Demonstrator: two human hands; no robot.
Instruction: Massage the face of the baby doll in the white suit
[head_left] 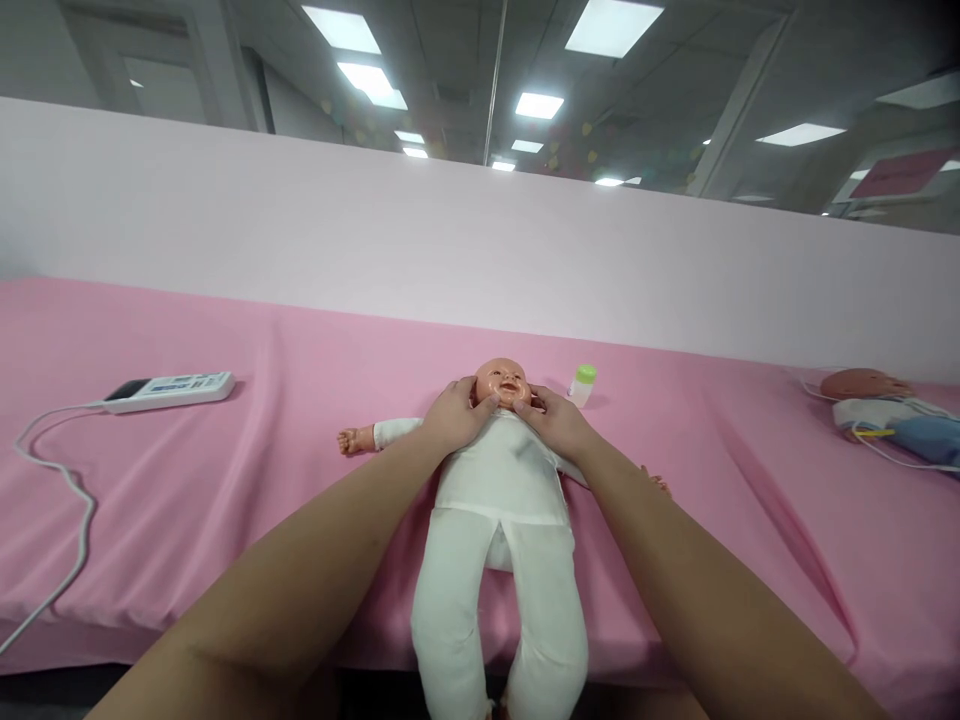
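Observation:
A baby doll [502, 475] in white cloth lies face up, its head towards the wall and its arms spread. My left hand [459, 412] cups the left side of its head, thumb by the chin. On the other side, my right hand [559, 418] mirrors it, with the thumb along the jaw. Both hands are closed around the lower face; the fingertips behind the head are hidden. Just beyond my right hand stands a small clear bottle with a green cap [582, 388]. The doll's feet reach the bottom of the view, past the table's front edge.
Pink cloth [315, 370] covers the table. At left lies a white power strip-like device [172, 391] with a cable [82, 530] running off the front edge. A second doll [892, 415] with thin tubing lies at far right. Behind rises a white wall [450, 250] below glass.

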